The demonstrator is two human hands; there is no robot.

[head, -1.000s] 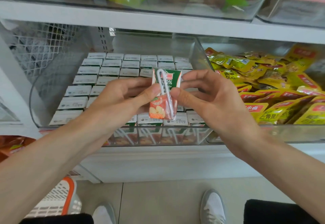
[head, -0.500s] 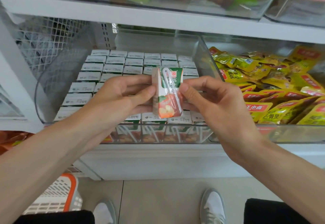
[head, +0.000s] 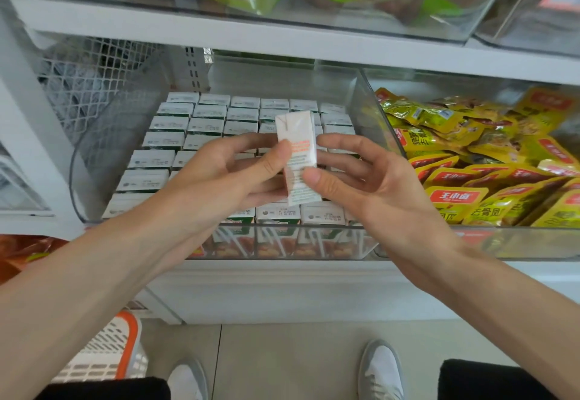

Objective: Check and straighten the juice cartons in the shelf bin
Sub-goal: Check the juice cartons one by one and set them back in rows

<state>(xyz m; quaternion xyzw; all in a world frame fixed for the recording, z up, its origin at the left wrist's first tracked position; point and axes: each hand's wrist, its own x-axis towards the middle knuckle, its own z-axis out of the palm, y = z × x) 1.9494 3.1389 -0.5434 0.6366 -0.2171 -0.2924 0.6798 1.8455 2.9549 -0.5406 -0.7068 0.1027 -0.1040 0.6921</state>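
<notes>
Head view, only one. Small juice carton [head: 298,158] at frame centre, held up in the air over the clear shelf bin [head: 370,110], roughly upright with a slight tilt, pale printed side toward the camera. Left hand [head: 226,176] grasps it from the left: thumb tip pressed on the carton's left edge about mid-height, fingers going behind it. Right hand [head: 367,186] grips from the right: thumb tip on the lower front face, index finger reaching toward the upper right edge, other fingers spread and partly behind. Carton sits between both thumbs, above the near rows of the bin.

Bin below holds packed rows of cartons [head: 207,123], tops up, standing straight where visible. Middle rows hidden behind hands and forearms; can't tell if there's a gap where the held one belongs. Front row seen through the bin's front wall, smeared by reflections. Print on the held carton too blurred to read.

Right of frame: neighbouring bin of yellow snack packets [head: 470,161], cut off at the edge. Upper shelf goods cropped at top. Lower left: white and orange basket [head: 106,355], partly covered by the left forearm. Bottom: grey shoes [head: 379,368] on the floor.
</notes>
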